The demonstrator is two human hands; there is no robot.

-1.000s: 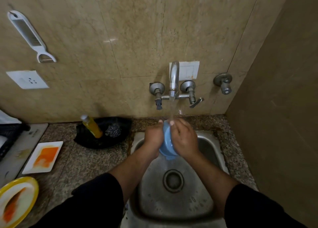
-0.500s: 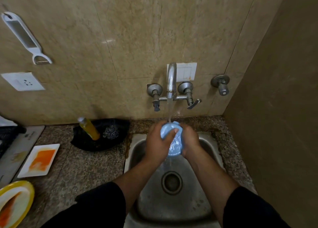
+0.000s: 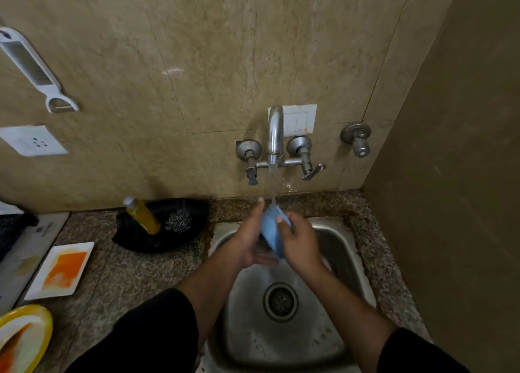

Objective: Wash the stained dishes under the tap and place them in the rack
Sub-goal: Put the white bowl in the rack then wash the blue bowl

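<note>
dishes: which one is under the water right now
The blue bowl, under the tap; the white plate and yellow plate lie stained on the counter.

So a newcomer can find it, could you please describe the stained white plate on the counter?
Start at the steel sink; left of it, on the speckled counter, lies the white plate. Unlike the round yellow-rimmed plate nearby, it is rectangular.
</note>
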